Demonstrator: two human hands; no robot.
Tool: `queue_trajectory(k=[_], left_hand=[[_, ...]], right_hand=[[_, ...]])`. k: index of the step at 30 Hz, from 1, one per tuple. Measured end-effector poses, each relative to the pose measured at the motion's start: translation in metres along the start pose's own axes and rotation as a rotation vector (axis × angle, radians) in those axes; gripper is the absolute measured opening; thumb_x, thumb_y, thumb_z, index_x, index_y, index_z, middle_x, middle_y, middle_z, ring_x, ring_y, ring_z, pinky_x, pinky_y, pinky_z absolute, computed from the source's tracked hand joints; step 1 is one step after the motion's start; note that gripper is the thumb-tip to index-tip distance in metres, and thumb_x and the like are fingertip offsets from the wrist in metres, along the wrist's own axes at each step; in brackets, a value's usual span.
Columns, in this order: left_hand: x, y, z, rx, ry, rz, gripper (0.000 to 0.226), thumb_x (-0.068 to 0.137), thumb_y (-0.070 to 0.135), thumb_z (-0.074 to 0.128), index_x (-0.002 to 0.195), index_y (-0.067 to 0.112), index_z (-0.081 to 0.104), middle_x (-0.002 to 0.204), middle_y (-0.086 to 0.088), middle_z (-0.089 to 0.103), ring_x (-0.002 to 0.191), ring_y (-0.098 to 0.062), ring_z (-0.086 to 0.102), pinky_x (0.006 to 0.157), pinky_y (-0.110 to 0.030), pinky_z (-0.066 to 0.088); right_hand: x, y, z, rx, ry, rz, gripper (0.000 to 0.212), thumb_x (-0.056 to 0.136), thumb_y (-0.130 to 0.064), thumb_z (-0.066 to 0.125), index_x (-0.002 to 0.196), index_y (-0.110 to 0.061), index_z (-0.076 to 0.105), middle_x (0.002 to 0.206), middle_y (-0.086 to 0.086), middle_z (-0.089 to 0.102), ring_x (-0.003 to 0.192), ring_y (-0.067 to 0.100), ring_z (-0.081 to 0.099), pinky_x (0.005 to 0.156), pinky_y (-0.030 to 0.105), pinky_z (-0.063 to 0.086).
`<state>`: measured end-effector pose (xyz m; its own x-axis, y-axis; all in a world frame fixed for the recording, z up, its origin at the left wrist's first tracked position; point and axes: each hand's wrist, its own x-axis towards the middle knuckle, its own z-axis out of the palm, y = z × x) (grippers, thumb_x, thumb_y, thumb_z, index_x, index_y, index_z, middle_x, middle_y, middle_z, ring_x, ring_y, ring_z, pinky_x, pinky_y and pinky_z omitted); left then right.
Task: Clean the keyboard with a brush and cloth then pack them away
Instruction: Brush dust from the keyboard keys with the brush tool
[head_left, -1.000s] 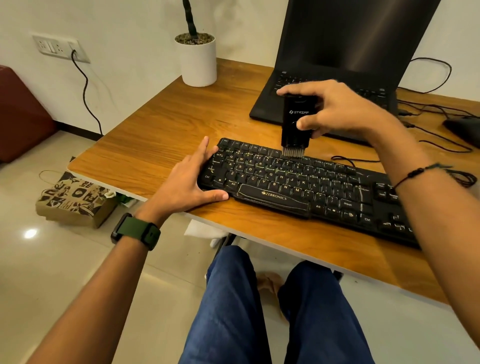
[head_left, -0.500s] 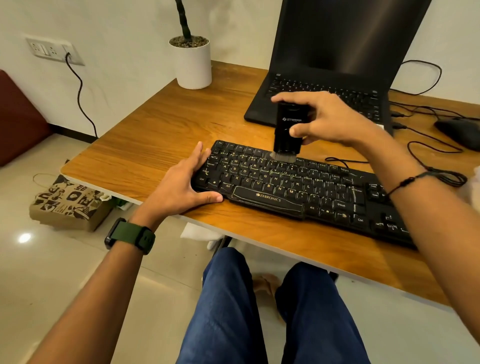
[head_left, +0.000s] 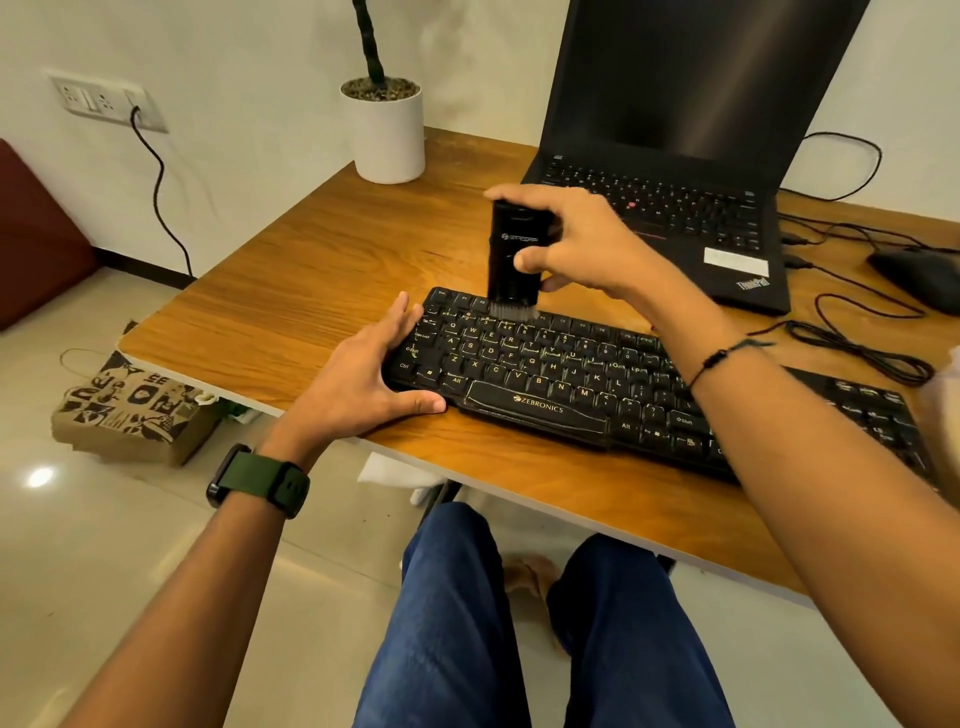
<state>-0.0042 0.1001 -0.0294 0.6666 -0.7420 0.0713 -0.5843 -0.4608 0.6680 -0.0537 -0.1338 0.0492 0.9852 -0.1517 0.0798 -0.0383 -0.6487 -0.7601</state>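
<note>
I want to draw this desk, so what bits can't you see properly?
All in the head view:
- Keyboard: its right end lies behind the right arm.
- Brush: the right hand covers its far side.
- Laptop: the screen's top is cut by the frame.
- Plant: the stem runs out of the top edge.
- Mouse: cut by the right edge.
</note>
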Motion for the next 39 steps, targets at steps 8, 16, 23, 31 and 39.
queue_trajectory(k=[8, 16, 23, 31, 39], left_hand=[[-0.001, 0.001, -0.001, -0.025, -0.012, -0.039, 0.120, 0.051, 0.056, 0.068, 0.148, 0.021, 0.006, 0.150, 0.008, 0.026, 0.134, -0.006, 0.025, 0.112, -0.028, 0.020], [-0.001, 0.001, 0.000, 0.017, -0.002, -0.034, 0.108, 0.065, 0.039, 0.077, 0.148, 0.021, 0.009, 0.151, 0.008, 0.025, 0.134, -0.009, 0.027, 0.104, -0.020, 0.020], [-0.001, 0.001, -0.001, 0.004, -0.003, -0.053, 0.111, 0.061, 0.041, 0.077, 0.148, 0.022, 0.010, 0.151, 0.009, 0.025, 0.135, -0.010, 0.026, 0.106, -0.023, 0.021], [-0.001, 0.002, -0.002, 0.014, -0.009, -0.056, 0.107, 0.064, 0.040, 0.077, 0.147, 0.025, 0.011, 0.152, 0.008, 0.021, 0.136, -0.011, 0.026, 0.108, -0.025, 0.021], [-0.001, 0.001, -0.002, 0.007, -0.025, -0.061, 0.109, 0.063, 0.043, 0.075, 0.147, 0.025, 0.008, 0.152, 0.009, 0.022, 0.135, -0.010, 0.027, 0.106, -0.023, 0.021]], right_hand=[[0.030, -0.023, 0.039, 0.085, 0.029, -0.097, 0.068, 0.079, 0.004, 0.062, 0.136, -0.029, 0.045, 0.134, 0.000, 0.047, 0.110, 0.022, 0.052, 0.065, 0.029, 0.059], [-0.024, 0.011, -0.015, -0.011, 0.064, -0.004, 0.067, 0.079, 0.003, 0.062, 0.131, -0.036, 0.046, 0.124, -0.003, 0.049, 0.104, 0.021, 0.058, 0.068, 0.035, 0.059], [-0.067, 0.034, -0.060, -0.050, 0.124, 0.072, 0.068, 0.080, 0.003, 0.063, 0.129, -0.041, 0.046, 0.124, -0.006, 0.049, 0.103, 0.019, 0.058, 0.066, 0.030, 0.059], [-0.048, 0.027, -0.035, -0.008, 0.097, 0.037, 0.067, 0.081, 0.003, 0.063, 0.130, -0.040, 0.047, 0.124, -0.006, 0.048, 0.103, 0.020, 0.058, 0.066, 0.033, 0.059], [0.000, 0.000, 0.009, 0.027, 0.053, -0.031, 0.066, 0.081, 0.003, 0.061, 0.134, -0.032, 0.045, 0.121, -0.001, 0.049, 0.106, 0.022, 0.055, 0.067, 0.037, 0.059]])
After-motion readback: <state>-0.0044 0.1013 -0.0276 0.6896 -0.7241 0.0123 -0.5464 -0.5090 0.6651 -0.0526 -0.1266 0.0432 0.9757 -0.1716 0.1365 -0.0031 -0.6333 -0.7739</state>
